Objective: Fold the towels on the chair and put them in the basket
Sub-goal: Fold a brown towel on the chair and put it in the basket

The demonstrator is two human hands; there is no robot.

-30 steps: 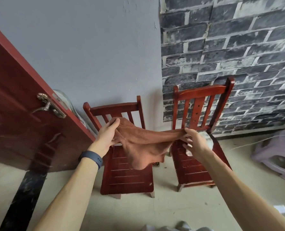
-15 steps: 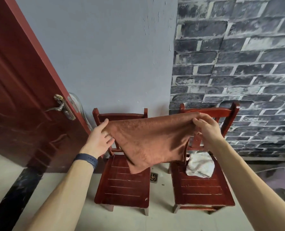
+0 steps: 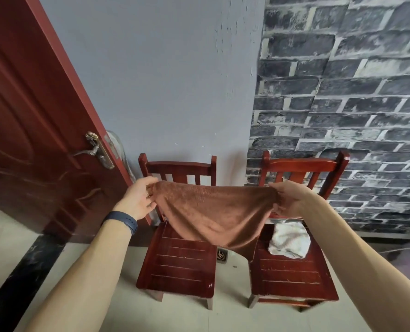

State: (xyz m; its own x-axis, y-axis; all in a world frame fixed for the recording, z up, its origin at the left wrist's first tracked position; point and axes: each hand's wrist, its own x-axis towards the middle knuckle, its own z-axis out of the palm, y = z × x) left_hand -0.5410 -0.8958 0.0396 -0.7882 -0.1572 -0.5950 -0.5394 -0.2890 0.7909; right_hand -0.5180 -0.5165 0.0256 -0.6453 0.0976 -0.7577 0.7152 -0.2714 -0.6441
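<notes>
You will find nothing legible here: no words, labels, brands or numbers. A small white mark (image 3: 210, 285) on the front edge of the left chair (image 3: 180, 264) is too tiny to read.

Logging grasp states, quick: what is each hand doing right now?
Left hand: pinches one corner of the brown towel.
Right hand: pinches the opposite corner.
</notes>
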